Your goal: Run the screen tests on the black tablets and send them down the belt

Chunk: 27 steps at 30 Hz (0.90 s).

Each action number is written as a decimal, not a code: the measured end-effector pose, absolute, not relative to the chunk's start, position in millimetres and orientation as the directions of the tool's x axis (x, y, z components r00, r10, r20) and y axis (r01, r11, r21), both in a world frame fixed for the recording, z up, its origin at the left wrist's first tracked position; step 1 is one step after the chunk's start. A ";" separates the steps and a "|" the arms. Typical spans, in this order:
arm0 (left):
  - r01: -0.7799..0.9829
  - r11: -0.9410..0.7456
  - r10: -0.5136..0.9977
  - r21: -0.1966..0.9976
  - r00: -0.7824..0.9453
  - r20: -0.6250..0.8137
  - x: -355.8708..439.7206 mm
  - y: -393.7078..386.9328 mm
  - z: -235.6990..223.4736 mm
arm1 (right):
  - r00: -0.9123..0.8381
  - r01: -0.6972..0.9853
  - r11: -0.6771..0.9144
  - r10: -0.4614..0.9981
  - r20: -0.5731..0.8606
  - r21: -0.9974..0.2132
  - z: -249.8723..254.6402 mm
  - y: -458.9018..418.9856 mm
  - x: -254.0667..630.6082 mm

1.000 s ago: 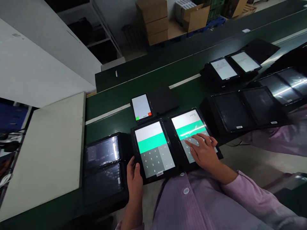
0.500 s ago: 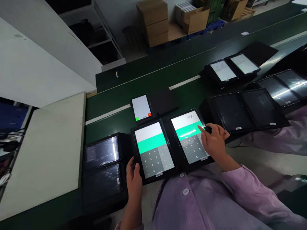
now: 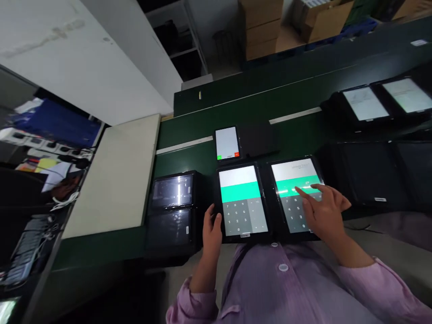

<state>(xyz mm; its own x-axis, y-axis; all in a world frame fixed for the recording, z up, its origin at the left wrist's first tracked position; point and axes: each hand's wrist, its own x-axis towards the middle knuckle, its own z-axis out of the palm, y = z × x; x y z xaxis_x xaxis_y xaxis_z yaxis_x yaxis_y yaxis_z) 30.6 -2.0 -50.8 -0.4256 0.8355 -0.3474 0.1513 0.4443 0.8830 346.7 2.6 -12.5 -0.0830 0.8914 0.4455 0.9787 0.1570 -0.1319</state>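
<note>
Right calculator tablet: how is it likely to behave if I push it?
The right calculator tablet looks stiff, judging by its straight edges and slab shape. Its glossy face, streaked with reflected light, may be slippery under fingers and could scratch or crack if knocked. Being broad and flat, it would probably slide rather than roll.

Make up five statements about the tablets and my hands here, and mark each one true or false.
1. The right hand is over the right calculator tablet. True.
2. The left hand covers the left calculator tablet's keypad. False: it is beside the left edge of the left calculator tablet.
3. The small tablet has a green and a red patch at its lower corners. True.
4. Both tablets just left of the left hand show keypads. False: the upper tablet and the lower tablet have dark screens.
5. The cream board lies to the left of those dark screens. True.
</note>
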 end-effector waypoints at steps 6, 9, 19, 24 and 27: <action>0.119 0.431 0.853 0.894 -0.376 -0.361 33.8 -5.9 -56.3 | -0.320 0.923 0.364 0.907 0.274 -0.126 -11.8 15.5 272.8; 0.091 0.425 0.861 0.900 -0.347 -0.372 34.3 -6.2 -57.1 | -0.289 0.936 0.334 0.911 0.295 -0.113 -14.3 28.6 250.4; 0.018 0.416 0.875 0.909 -0.280 -0.395 35.3 -8.0 -58.0 | -0.213 0.969 0.244 0.910 0.357 -0.043 -13.1 27.8 252.3; 0.026 0.405 0.883 0.914 -0.273 -0.383 35.4 -8.7 -60.7 | -0.232 0.966 0.258 0.903 0.362 -0.026 -13.0 30.9 247.4; 0.033 0.399 0.885 0.916 -0.274 -0.376 35.9 -9.0 -61.5 | -0.185 0.976 0.215 0.906 0.381 -0.035 -13.3 30.5 253.0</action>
<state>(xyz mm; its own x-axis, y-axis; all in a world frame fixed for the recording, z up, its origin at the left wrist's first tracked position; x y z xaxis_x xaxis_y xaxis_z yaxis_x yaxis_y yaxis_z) 35.9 -9.0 -61.5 -0.2736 0.8854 -0.3758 0.0329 0.3991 0.9163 253.0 30.5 -13.3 -0.1853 0.9058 0.3810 0.9761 0.2145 -0.0355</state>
